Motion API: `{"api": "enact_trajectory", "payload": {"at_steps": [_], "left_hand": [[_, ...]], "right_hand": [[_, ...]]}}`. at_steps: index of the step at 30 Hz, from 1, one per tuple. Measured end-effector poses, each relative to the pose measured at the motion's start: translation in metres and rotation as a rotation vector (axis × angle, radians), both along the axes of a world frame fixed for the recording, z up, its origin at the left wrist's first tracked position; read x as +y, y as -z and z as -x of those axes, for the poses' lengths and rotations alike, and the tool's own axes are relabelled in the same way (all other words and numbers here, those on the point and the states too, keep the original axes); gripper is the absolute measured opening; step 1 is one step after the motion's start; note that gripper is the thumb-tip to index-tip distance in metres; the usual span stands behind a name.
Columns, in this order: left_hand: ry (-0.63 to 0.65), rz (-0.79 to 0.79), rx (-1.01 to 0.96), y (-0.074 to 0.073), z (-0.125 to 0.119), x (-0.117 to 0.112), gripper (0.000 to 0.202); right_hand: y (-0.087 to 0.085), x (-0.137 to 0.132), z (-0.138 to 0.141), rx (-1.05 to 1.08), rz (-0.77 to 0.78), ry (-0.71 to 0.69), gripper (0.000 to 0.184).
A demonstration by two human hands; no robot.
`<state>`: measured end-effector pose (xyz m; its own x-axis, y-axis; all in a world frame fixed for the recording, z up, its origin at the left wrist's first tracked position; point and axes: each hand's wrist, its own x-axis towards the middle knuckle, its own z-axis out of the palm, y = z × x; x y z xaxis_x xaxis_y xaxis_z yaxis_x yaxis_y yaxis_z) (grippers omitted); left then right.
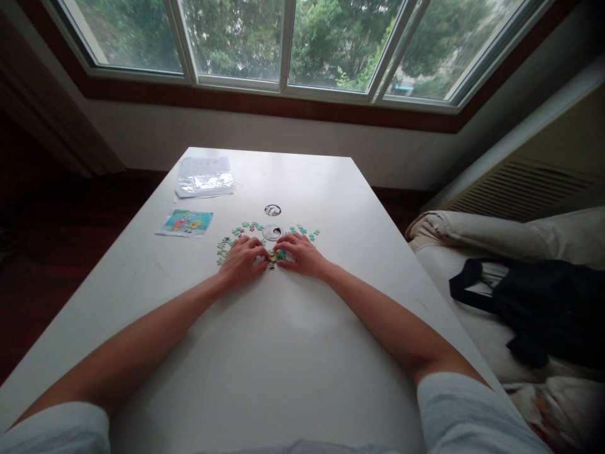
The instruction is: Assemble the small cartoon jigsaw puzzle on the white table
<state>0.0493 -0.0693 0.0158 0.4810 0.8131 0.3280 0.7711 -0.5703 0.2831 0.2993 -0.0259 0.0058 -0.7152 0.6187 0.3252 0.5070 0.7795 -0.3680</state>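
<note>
Both my hands rest on a white table over a small cluster of jigsaw pieces. My left hand lies palm down, fingers curled, its fingertips on a small joined patch of yellow and blue puzzle pieces. My right hand presses the same patch from the right with its fingers bent together. Loose teal puzzle pieces lie in an arc around and behind both hands.
A round grey lid and a small round tin sit just behind the pieces. A colourful picture card and a clear plastic bag lie at the back left. A black bag lies on a white cushion to the right.
</note>
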Motion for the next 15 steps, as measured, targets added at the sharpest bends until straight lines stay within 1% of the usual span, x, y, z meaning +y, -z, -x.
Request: {"api": "enact_trajectory", "payload": {"at_steps": [4,7,11,15], "left_hand": [[0.077,-0.056,0.038,-0.001,0.002,0.0,0.015],[0.148,-0.1,0.056,-0.003,0.005,0.0,0.018],[0.181,-0.135,0.017,-0.006,0.008,-0.001,0.022],[0.242,-0.113,0.018,-0.006,0.01,0.0,0.022]], "right_hand": [[-0.001,0.001,-0.002,0.006,-0.005,-0.005,0.035],[-0.002,0.003,-0.004,0.031,-0.014,0.01,0.03],[-0.002,0.008,-0.009,0.094,-0.041,0.103,0.02],[-0.002,0.015,-0.016,0.139,-0.062,0.247,0.019]]}}
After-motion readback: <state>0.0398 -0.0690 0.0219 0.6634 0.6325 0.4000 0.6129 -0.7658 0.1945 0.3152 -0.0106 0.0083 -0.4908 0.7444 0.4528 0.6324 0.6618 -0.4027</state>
